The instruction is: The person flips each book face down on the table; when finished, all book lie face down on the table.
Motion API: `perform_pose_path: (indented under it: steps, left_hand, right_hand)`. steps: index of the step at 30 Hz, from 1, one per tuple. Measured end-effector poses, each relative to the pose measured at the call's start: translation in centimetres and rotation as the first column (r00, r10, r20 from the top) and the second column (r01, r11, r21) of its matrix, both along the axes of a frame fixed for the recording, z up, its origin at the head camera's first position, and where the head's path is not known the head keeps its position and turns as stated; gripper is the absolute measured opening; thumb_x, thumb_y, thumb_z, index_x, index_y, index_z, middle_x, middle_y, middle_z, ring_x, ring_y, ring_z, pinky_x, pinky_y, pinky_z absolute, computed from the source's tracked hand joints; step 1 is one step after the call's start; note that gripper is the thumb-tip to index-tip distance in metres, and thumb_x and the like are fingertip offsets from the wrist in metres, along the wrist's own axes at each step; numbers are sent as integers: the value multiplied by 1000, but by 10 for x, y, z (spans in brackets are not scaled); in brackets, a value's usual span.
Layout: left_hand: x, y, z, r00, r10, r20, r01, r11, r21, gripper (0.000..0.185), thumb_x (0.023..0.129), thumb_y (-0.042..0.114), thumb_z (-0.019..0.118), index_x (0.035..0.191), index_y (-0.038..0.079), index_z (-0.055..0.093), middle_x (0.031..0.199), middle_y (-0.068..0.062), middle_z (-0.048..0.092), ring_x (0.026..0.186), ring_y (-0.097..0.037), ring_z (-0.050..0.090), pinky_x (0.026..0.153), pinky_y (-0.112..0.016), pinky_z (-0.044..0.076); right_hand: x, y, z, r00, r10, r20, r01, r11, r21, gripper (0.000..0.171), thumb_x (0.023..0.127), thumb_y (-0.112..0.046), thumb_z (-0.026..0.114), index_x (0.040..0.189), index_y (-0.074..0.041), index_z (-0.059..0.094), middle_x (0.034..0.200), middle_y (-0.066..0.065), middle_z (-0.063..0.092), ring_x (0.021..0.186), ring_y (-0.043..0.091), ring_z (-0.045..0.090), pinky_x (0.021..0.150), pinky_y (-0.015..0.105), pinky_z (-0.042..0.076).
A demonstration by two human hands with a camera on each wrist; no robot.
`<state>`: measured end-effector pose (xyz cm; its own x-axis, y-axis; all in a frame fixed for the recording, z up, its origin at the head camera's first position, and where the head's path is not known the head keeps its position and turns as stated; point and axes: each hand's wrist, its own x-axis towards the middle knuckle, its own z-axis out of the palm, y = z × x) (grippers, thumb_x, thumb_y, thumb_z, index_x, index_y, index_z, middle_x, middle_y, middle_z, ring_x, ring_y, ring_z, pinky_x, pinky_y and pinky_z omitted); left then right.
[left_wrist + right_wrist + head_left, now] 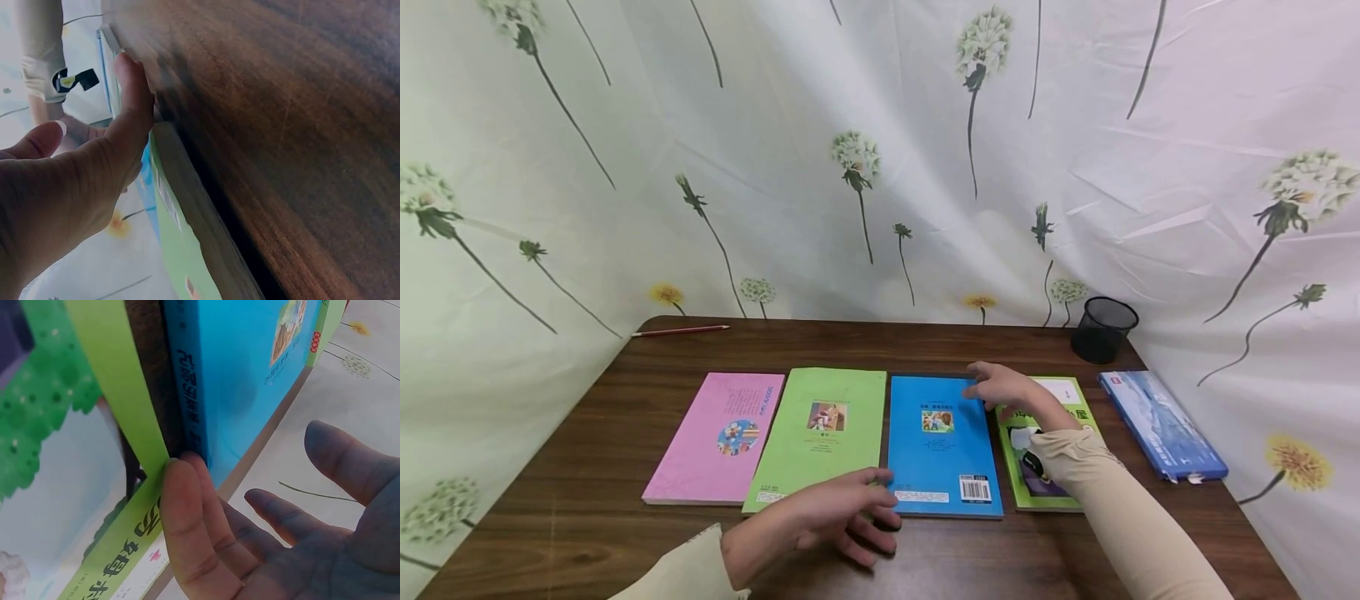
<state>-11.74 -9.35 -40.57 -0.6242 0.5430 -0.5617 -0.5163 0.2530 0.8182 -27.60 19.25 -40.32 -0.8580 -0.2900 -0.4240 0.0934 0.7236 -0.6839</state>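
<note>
Four books lie in a row. My right hand point(1009, 388) hovers at the far end of the blue book point(940, 457), fingers spread and relaxed. In the right wrist view, two fingertips point(181, 481) dip by the gap between the blue book's spine and the green picture-cover book point(119, 369). My left hand point(846, 512) is at the near edge of the blue book, by the corner of the plain green book point(835, 458). Its fingers are loosely bent with nothing in them. A pink book point(700, 458) lies farthest left.
To the right lies a blue-and-white flat box or book point(1161, 425). A black mesh pen holder point(1103, 332) stands at the back right corner, and a red pencil point(681, 331) lies along the back left. Dandelion-printed cloth point(790, 208) hangs behind the dark wooden table point(550, 500).
</note>
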Motion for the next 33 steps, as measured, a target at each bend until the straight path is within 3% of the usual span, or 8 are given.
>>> perform_pose_path:
  steps: [33]
  left_hand:
    - [2, -7, 5, 1000, -6, -1, 6, 1000, -20, 65, 100, 30, 55, 154, 5, 29, 123, -17, 64, 104, -31, 71, 78, -41, 62]
  right_hand:
    - [1, -1, -1, 1000, 9, 5, -9, 1000, -14, 64, 100, -23, 57, 156, -8, 30, 157, 27, 33, 126, 46, 55, 83, 51, 58]
